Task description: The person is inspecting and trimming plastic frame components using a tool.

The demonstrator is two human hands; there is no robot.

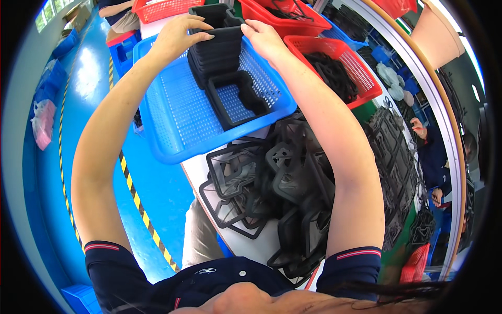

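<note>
While both forearms are stretched forward over a blue basket (175, 156), a stack of black frames (215, 58) is flanked by the two hands near the basket's far side. The stack's near upper edge is pinched at its left by the left hand (180, 34), the thumb being laid against the near face and the fingers bent over the top. The right corner of the same edge is touched by the fingertips of the right hand (265, 41); whether anything is pinched there cannot be told. Just in front of the stack, a single black frame (248, 119) is seen in the basket, its opening turned upward.

The basket is set at the end of a white desk (194, 168), on which a loose heap of black frames (293, 172) is spread between the basket and the body. More dark pieces (329, 73) are held in a red basket (372, 94) beside the right forearm. To the left, a blue floor (167, 204) is crossed by a yellow-and-black striped line (137, 199).
</note>
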